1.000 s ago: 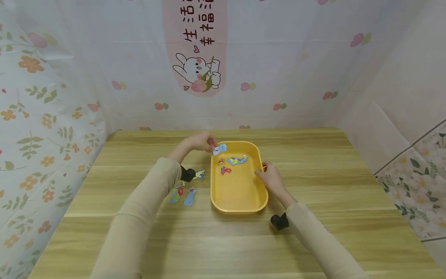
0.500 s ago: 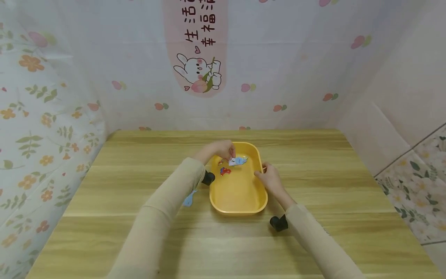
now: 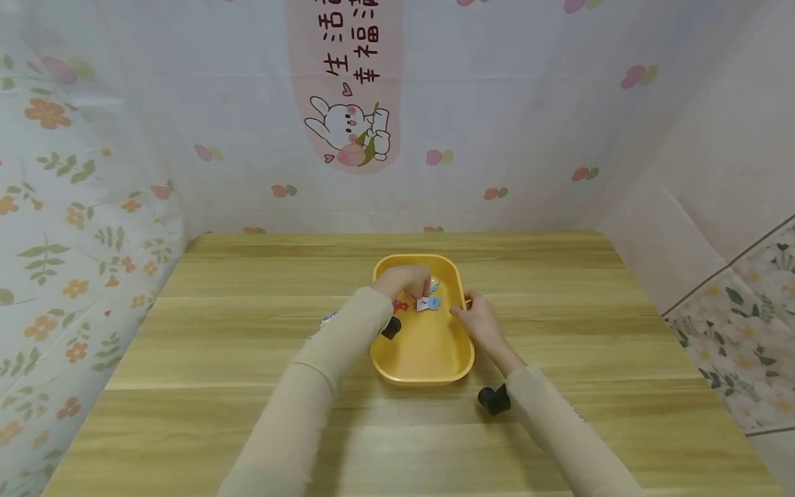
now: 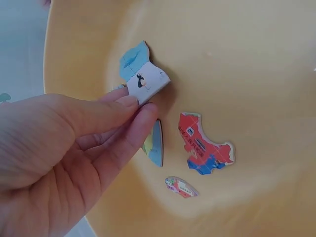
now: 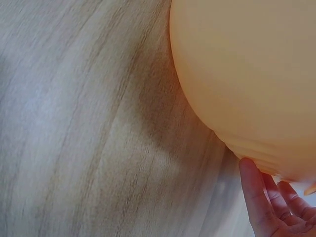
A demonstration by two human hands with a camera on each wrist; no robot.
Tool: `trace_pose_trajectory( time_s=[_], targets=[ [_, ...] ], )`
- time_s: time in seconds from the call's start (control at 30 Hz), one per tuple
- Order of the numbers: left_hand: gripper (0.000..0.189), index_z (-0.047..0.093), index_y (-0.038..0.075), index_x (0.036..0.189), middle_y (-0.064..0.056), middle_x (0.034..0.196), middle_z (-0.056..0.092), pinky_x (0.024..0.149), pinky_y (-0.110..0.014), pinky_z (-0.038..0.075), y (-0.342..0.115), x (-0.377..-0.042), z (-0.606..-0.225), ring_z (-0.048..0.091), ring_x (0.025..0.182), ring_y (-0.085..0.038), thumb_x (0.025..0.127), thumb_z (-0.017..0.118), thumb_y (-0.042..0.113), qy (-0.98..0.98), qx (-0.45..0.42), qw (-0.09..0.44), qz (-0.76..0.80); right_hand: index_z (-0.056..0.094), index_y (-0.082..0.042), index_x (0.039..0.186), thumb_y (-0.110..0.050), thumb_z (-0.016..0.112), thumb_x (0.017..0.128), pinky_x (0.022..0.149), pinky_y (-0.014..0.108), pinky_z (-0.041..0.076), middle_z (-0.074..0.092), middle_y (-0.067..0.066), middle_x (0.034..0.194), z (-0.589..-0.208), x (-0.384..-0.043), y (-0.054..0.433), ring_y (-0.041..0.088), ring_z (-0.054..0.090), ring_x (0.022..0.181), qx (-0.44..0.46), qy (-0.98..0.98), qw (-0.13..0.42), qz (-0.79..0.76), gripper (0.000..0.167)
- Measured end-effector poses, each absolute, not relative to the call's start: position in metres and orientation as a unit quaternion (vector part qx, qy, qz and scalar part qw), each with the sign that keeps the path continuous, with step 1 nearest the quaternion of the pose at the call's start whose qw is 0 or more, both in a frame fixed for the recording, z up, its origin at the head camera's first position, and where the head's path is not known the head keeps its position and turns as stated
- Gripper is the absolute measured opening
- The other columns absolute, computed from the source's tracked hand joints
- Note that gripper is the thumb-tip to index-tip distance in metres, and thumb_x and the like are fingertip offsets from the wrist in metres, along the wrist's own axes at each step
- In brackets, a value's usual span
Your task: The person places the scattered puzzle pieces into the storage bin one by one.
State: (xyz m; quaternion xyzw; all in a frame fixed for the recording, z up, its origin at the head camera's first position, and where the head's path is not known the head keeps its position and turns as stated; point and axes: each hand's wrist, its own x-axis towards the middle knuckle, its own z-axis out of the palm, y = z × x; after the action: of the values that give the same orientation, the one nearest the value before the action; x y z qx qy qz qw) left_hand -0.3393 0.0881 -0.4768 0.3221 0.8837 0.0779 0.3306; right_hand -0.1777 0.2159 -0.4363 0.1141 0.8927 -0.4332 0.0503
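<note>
My left hand [image 3: 406, 281] is inside the yellow tray [image 3: 422, 379], pinching a blue-and-white map puzzle piece [image 4: 148, 81] between thumb and fingers. A small black bird picture shows on its white part. Beneath the hand, on the tray floor in the left wrist view, lie a red-and-blue puzzle piece [image 4: 200, 140], a small pinkish one [image 4: 181, 187] and a blue-and-yellow one [image 4: 157, 145] partly covered by the fingers. At the tray's right side my right hand [image 3: 484, 321] grips the rim, thumb over it and fingers against the outer wall.
Left of the tray, a puzzle piece [image 3: 329, 318] on the wooden table [image 3: 217, 345] peeks out from behind the left sleeve [image 3: 310, 373]. A printed cloth [image 3: 497, 124] hangs behind the table's far edge.
My left hand has carried the blue-and-white puzzle piece from the tray's left rim rightward and nearer, into the tray. My right hand stays on the rim.
</note>
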Motion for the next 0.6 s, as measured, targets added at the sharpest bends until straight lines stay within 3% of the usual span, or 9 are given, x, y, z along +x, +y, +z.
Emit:
trace_pose_trajectory(
  time_s=[0.1, 0.13, 0.23, 0.33, 0.4, 0.5, 0.6],
  targets=[
    [0.028, 0.068, 0.013, 0.083, 0.001, 0.08, 0.057, 0.052, -0.018, 0.037, 0.084, -0.323, -0.454, 0.039, 0.06, -0.01, 0.078, 0.053, -0.009, 0.886, 0.314, 0.331, 0.086, 0.05, 0.008, 0.116, -0.012, 0.055, 0.086, 0.059, 0.022, 0.046, 0.056, 0.017, 0.091, -0.436, -0.177, 0.215, 0.018, 0.053, 0.073, 0.116, 0.892, 0.052, -0.433, 0.037],
    [0.024, 0.068, 0.013, 0.081, 0.002, 0.077, 0.056, 0.052, -0.019, 0.037, 0.083, -0.328, -0.462, 0.039, 0.06, -0.01, 0.077, 0.057, -0.007, 0.887, 0.318, 0.321, 0.096, 0.05, 0.008, 0.116, -0.012, 0.055, 0.086, 0.059, 0.022, 0.046, 0.056, 0.017, 0.091, -0.435, -0.177, 0.215, 0.018, 0.053, 0.073, 0.116, 0.892, 0.053, -0.434, 0.037],
    [0.013, 0.066, 0.01, 0.081, 0.001, 0.077, 0.052, 0.056, -0.019, 0.037, 0.075, -0.309, -0.435, 0.038, 0.064, -0.01, 0.08, 0.059, -0.002, 0.891, 0.319, 0.309, 0.092, 0.05, 0.008, 0.116, -0.012, 0.055, 0.086, 0.06, 0.022, 0.046, 0.055, 0.017, 0.091, -0.435, -0.177, 0.215, 0.018, 0.052, 0.073, 0.118, 0.892, 0.054, -0.433, 0.037],
    [0.012, 0.065, 0.006, 0.092, -0.003, 0.093, 0.06, 0.063, -0.021, 0.039, 0.064, -0.296, -0.414, 0.041, 0.072, -0.012, 0.083, 0.057, 0.002, 0.889, 0.326, 0.301, 0.112, 0.05, 0.008, 0.116, -0.012, 0.055, 0.086, 0.06, 0.022, 0.046, 0.056, 0.018, 0.091, -0.436, -0.178, 0.214, 0.019, 0.053, 0.074, 0.117, 0.894, 0.052, -0.429, 0.037],
    [0.024, 0.062, 0.001, 0.107, -0.011, 0.109, 0.062, 0.068, -0.021, 0.043, 0.052, -0.285, -0.392, 0.048, 0.079, -0.013, 0.085, 0.053, 0.001, 0.88, 0.339, 0.296, 0.154, 0.05, 0.008, 0.116, -0.012, 0.055, 0.086, 0.061, 0.023, 0.047, 0.056, 0.018, 0.092, -0.436, -0.178, 0.214, 0.019, 0.054, 0.075, 0.117, 0.895, 0.052, -0.427, 0.037],
    [0.027, 0.057, -0.006, 0.111, -0.021, 0.11, 0.061, 0.072, -0.024, 0.049, 0.033, -0.291, -0.385, 0.06, 0.083, -0.023, 0.086, 0.05, 0.002, 0.846, 0.364, 0.29, 0.261, 0.05, 0.008, 0.117, -0.012, 0.055, 0.086, 0.062, 0.023, 0.047, 0.056, 0.019, 0.093, -0.436, -0.178, 0.214, 0.02, 0.054, 0.076, 0.121, 0.893, 0.054, -0.43, 0.037],
    [0.031, 0.051, -0.011, 0.116, -0.028, 0.113, 0.058, 0.083, -0.034, 0.052, 0.012, -0.297, -0.379, 0.061, 0.097, -0.036, 0.088, 0.05, 0.004, 0.815, 0.356, 0.283, 0.36, 0.05, 0.008, 0.117, -0.012, 0.055, 0.086, 0.062, 0.023, 0.048, 0.056, 0.019, 0.094, -0.436, -0.179, 0.215, 0.02, 0.054, 0.076, 0.121, 0.892, 0.054, -0.432, 0.037]
  ],
)
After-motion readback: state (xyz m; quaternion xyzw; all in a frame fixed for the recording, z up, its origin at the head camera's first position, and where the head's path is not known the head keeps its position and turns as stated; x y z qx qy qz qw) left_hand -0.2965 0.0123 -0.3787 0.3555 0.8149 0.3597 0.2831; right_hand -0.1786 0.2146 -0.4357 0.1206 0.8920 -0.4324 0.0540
